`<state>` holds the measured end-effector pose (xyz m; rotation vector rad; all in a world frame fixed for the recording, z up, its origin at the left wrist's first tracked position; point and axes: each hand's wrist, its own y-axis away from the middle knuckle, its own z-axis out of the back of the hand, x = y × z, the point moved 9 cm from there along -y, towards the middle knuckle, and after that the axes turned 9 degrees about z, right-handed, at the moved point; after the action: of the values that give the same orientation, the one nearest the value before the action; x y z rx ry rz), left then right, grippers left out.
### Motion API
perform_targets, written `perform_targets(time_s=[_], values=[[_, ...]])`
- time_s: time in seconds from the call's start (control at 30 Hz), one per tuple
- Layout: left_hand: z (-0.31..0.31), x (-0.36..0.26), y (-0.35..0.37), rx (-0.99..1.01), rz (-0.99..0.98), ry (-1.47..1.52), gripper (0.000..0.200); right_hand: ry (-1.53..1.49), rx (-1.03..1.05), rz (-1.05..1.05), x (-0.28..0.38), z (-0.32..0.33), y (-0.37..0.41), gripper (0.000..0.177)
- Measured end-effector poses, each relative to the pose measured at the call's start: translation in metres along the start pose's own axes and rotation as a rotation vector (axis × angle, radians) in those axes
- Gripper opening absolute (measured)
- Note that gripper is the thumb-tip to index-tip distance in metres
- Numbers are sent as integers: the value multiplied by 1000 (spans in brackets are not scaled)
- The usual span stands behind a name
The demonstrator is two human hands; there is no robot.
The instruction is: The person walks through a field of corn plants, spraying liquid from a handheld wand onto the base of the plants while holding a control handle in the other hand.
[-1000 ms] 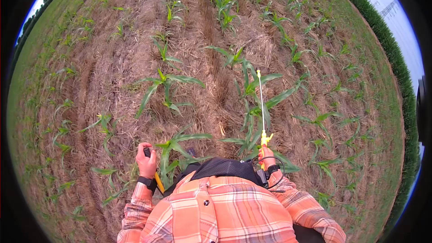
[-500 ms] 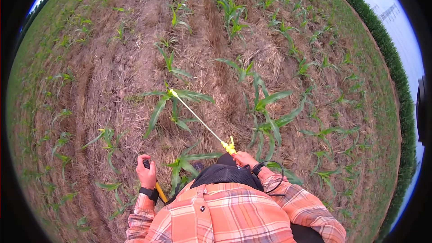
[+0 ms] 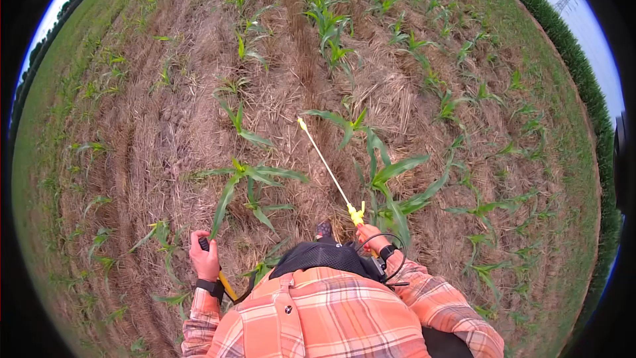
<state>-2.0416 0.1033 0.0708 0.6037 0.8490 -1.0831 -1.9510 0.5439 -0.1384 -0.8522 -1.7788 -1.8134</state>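
Observation:
My right hand [image 3: 372,238] is wrapped round the yellow handle end of a spray wand [image 3: 329,166]. The thin pale wand slants up and left, and its yellow nozzle tip hangs between two rows of young corn plants. In my left hand [image 3: 205,256], at the lower left, is a pump lever [image 3: 226,285] with a black grip and a yellow shaft that runs back toward my side. A corn plant [image 3: 240,171] grows ahead of my left hand. Another corn plant [image 3: 381,182] stands just right of the wand. A black hose [image 3: 405,246] loops by my right wrist.
Rows of young corn [image 3: 328,26] stretch ahead over soil covered with dry straw [image 3: 391,96]. One shoe [image 3: 324,229] shows just beyond my body. A tall green crop edge [image 3: 563,46] and pylons [image 3: 565,1] stand far right.
The wand's tip has swung right, from over the left corn plant to the gap between the rows. My right hand has shifted slightly right and down. The plants appear nearer, and a shoe has come into view.

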Motion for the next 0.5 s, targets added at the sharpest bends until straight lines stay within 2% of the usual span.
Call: perform_targets(time_s=[0.03,0.23,0.33,0.43,0.5], values=[[-7,-12,-5,4,-20,-15,17,-80,5,-57,-4,11,-1,34],[-51,-55,-38,68,-59,-39,18,-186,-201,-68,-9,77,4,32],[-66,-65,-50,89,-46,-42,18,-281,-300,-33,-1,100,-7,31],[-71,-62,-62,95,-30,-32,16,-418,-407,103,19,118,-18,36],[-70,-63,-73,79,-29,-32,15,-382,-434,125,33,121,-28,37]])
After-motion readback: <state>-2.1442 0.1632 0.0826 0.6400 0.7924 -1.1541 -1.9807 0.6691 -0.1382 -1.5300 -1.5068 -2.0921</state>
